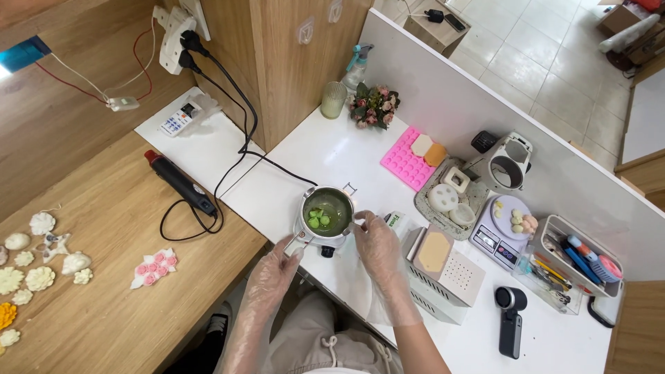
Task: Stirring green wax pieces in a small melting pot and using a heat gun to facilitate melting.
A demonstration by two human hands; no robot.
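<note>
While both are wearing thin clear plastic gloves, the left hand (277, 266) is gripping the handle of the small round metal melting pot (327, 211), and the right hand (374, 242) is resting with loosely curled fingers against the pot's rim, holding nothing I can make out. Green pieces are sitting inside the pot, which is standing on the white table (346, 149) near its front edge. A pink rectangular silicone mould (405, 166) is lying behind it, beside a wooden table (104, 208).
</note>
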